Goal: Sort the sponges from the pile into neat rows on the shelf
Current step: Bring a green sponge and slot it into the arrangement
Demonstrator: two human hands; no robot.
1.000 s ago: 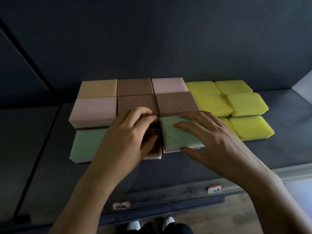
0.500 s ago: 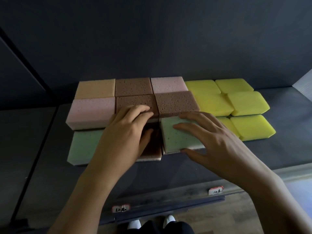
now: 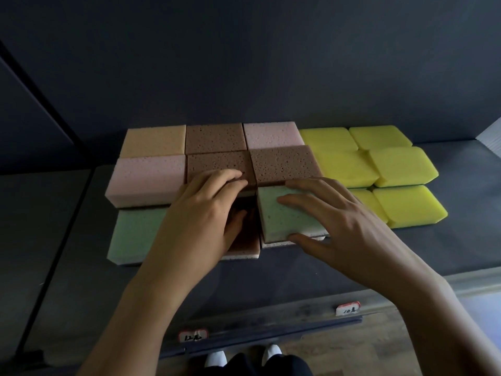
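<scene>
1. Gripping the right green sponge (image 3: 287, 215) at centre frame, the right hand (image 3: 341, 223) is spanning its top. Fingers (image 3: 301, 200) are spreading toward the back edge & the thumb is pressing the front edge, so this grip is holding that sponge.
2. The right green sponge is sitting on top of a pale speckled sponge (image 3: 282, 244), in the front row of the shelf (image 3: 461, 240), just rt of centre.
3. The left hand (image 3: 198, 215) is curling over the dark brown sponge (image 3: 245, 241) beside it, w/ fingertips hooking its back edge & thumb tucking in near its rt side. This grip is narrow and is holding it.
4. The left green sponge (image 3: 135, 234) is lying at lower left, touching the pink sponge (image 3: 146, 180) behind it.
5. Tan, brown & pink sponges are filling the back rows in the upper-centre of the frame, edges touching.
6. Yellow sponges (image 3: 401, 166) are lying in rows at rt, just beside the brown ones.
7. Two labels (image 3: 347, 308) are sticking to the shelf's front edge, and white shoes (image 3: 217, 359) are showing at bottom centre.
</scene>
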